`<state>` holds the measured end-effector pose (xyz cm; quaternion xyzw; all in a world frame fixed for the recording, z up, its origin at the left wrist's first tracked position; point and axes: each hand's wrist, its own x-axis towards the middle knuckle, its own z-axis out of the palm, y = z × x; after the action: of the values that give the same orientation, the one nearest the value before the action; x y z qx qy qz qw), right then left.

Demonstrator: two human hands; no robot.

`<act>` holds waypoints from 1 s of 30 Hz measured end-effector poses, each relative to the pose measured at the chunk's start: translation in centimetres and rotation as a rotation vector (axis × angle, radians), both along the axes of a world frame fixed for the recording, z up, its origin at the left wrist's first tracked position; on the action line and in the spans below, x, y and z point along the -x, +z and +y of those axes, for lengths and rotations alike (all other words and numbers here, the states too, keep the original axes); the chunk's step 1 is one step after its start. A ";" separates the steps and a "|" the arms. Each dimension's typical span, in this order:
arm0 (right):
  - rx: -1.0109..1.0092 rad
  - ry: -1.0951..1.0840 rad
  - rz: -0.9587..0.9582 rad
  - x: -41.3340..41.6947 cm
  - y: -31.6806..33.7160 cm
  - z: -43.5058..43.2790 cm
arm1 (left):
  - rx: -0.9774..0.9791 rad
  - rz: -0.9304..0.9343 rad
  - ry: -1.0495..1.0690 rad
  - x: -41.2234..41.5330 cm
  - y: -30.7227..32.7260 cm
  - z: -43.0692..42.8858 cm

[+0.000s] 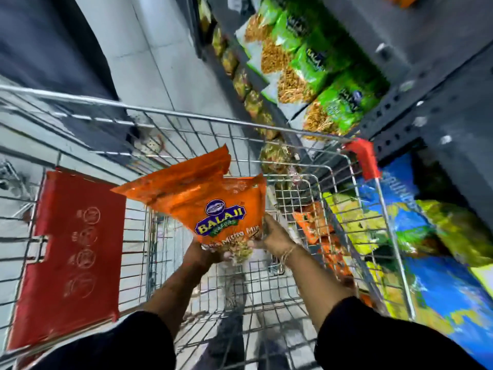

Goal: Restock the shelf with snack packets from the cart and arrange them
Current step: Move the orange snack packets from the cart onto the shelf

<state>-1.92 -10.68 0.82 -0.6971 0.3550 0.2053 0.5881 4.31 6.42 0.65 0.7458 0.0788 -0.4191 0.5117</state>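
the orange snack packets (210,201), at least two stacked, are held up over the wire cart (186,121), their long axis running from the hands up and away to the left, top edges fanned apart. both hands grip the bottom end: the left hand (205,253) clamped under the lower corner, the right hand (274,236) pinching the right lower edge. the shelf (426,84) with green packets (320,68) lies up and to the right, so the right hand looks nearer; the stack probably needs swinging rightward. more orange packets (317,228) rest inside the cart's right wall.
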 end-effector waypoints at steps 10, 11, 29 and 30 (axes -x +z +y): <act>-0.140 -0.362 -0.555 12.2 17.0 -3.1 | 0.423 -0.245 -0.112 6.7 15.9 -5.5; -0.111 -0.412 -0.612 14.5 19.0 -3.6 | 0.490 -0.264 -0.147 8.3 17.7 -7.1; 0.684 -1.236 -0.905 42.2 23.6 -14.7 | 0.697 -0.269 -1.023 31.2 25.1 -34.2; 0.691 -1.245 -0.892 42.4 23.4 -14.9 | 0.688 -0.276 -1.032 31.6 25.2 -34.6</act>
<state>-44.33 -25.63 24.19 -0.5306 0.4518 -0.5719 0.4327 -27.25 -28.19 25.82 0.5281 -0.4966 -0.5131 0.4596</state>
